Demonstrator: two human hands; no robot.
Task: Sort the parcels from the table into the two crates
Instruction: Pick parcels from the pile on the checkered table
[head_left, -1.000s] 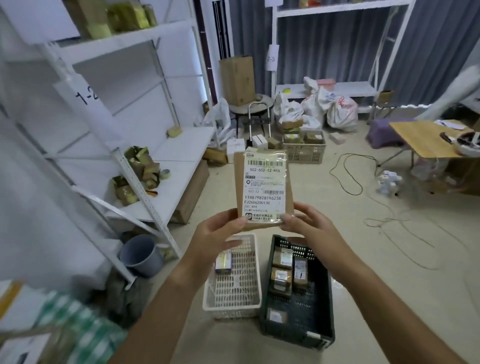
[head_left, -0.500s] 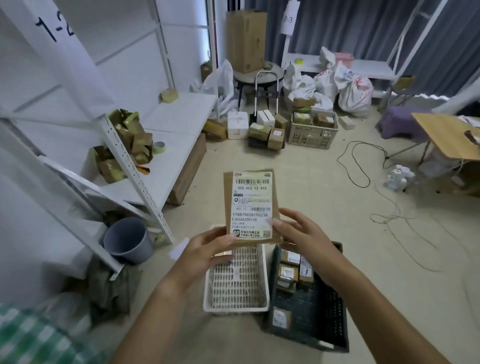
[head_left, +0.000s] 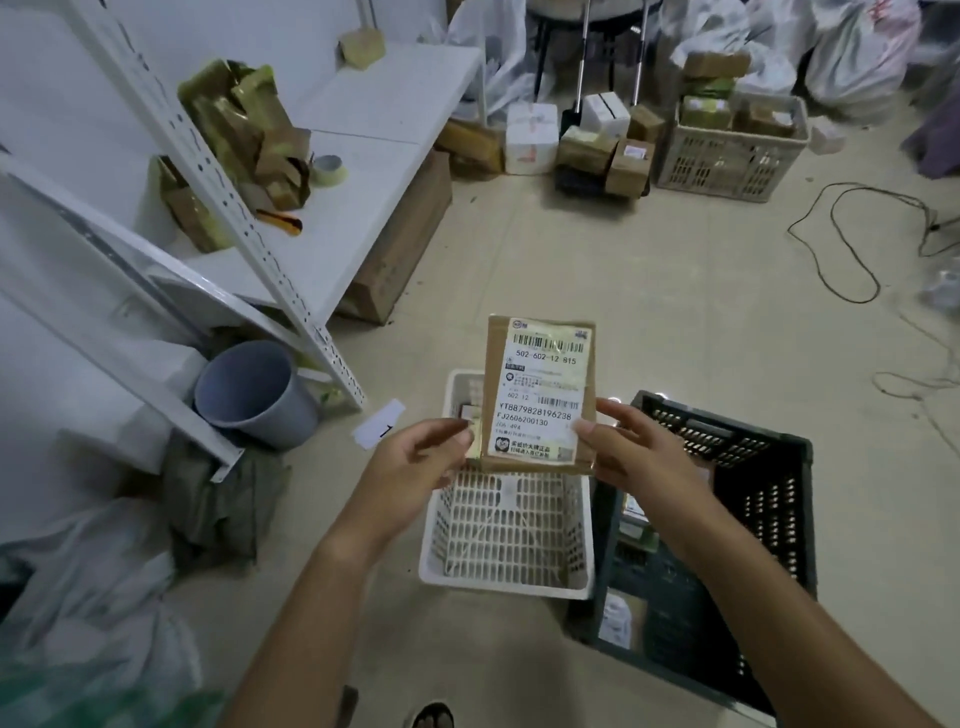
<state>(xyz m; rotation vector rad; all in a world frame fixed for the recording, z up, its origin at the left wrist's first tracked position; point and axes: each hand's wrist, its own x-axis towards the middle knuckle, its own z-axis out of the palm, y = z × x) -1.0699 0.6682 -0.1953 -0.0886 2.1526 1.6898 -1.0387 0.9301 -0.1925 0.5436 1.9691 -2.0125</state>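
A flat brown parcel with a white shipping label faces me, held upright over the white crate. My left hand pinches its lower left corner and my right hand pinches its lower right edge. The white crate sits on the floor with a small parcel at its far end, mostly hidden by the held parcel. To its right stands the dark crate, with a few labelled parcels partly hidden under my right forearm.
White metal shelving with scrap cardboard and a tape roll runs along the left. A grey bucket stands by its leg. Boxes and a beige crate sit at the back, cables trail on the right floor.
My head has tilted down and the parcel has come lower, now hanging over the white crate. Both hands keep hold of its lower corners.
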